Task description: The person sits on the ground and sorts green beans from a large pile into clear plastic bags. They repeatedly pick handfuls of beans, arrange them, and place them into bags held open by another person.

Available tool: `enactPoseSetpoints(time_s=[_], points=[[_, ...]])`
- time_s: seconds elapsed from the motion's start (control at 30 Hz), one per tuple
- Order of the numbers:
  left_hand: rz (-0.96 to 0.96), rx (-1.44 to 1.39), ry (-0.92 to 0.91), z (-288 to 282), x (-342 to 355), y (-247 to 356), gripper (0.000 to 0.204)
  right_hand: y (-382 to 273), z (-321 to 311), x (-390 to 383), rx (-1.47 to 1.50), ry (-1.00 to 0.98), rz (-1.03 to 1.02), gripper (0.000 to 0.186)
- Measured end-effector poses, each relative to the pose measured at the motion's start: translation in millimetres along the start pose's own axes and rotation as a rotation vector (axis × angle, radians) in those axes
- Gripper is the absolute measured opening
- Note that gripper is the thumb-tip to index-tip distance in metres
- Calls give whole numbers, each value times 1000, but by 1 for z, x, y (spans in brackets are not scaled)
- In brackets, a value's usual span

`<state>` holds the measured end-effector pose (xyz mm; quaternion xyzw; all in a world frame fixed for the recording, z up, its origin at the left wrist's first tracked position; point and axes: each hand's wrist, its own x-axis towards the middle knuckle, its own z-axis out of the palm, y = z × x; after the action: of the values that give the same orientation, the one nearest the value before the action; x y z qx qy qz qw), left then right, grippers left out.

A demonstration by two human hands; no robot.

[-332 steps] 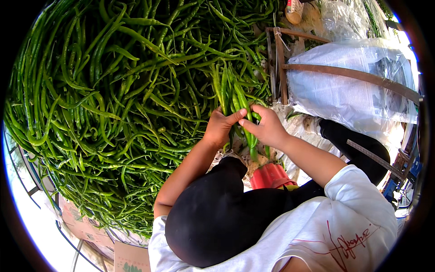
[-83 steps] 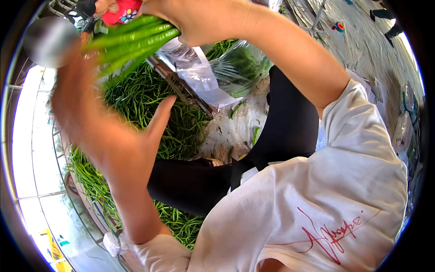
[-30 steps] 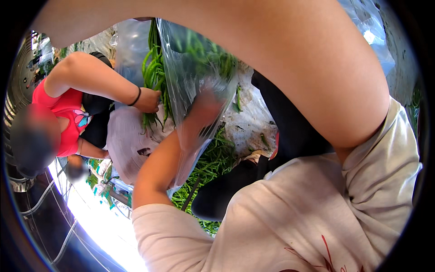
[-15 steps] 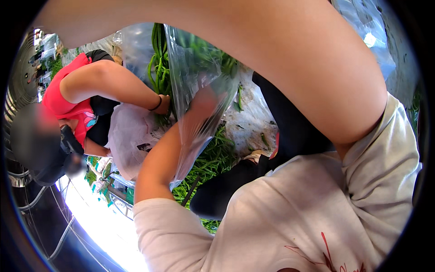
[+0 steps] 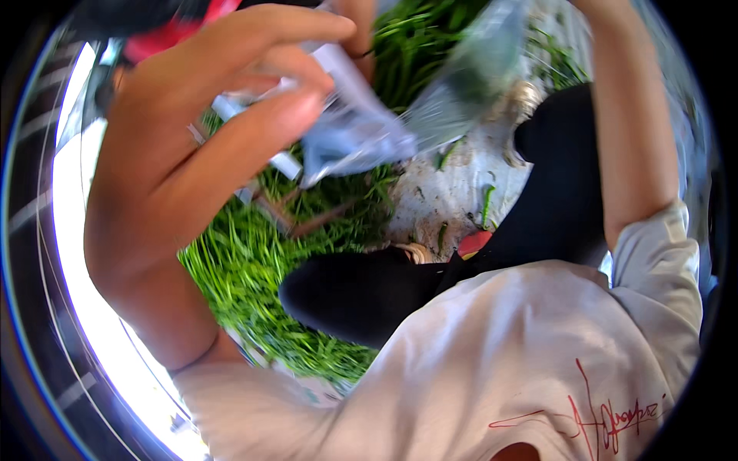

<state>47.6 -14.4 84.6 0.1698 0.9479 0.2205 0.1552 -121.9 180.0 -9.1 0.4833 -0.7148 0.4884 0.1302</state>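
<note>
My left hand (image 5: 215, 115) is raised large in the upper left, its fingers slightly curled and apart, with nothing visible between them. Beyond its fingertips is a clear plastic bag (image 5: 480, 77), blurred, slanting beside a mass of long green peppers (image 5: 400, 58). Pale, crumpled plastic (image 5: 357, 142) hangs just past my thumb. On the right side my right forearm (image 5: 638, 131) reaches up, and the hand is cut off by the top edge.
More long green peppers (image 5: 261, 284) lie heaped on the ground around my dark-clad leg (image 5: 361, 296). A few loose ones lie on a dirty pale sheet (image 5: 430, 192). A co-worker's forearm (image 5: 357, 34) with a dark wristband comes down at the top, near a red top (image 5: 177, 38).
My left hand has come away from the clear bag and up to the left, nearer the camera. My right arm has swung from across the top to the right side. The view has shifted.
</note>
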Motion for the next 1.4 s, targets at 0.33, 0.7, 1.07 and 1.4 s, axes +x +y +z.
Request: enactPoseSetpoints(time_s=[0.33,0.7,1.07,1.4], points=[[-362,-1339,1576,193,-349,-60,23,-175,195,-114,567,-2213,-77,42],[-720,-1180,746,278,-391,-154,26,19,479,-372,-145,-1634,1021,36],[-754,-1366,346,523,-310,-237,32,-23,533,-425,316,-1177,1397,26],[-744,-1167,475,559,-277,-223,50,-66,499,-346,427,-1126,891,23]])
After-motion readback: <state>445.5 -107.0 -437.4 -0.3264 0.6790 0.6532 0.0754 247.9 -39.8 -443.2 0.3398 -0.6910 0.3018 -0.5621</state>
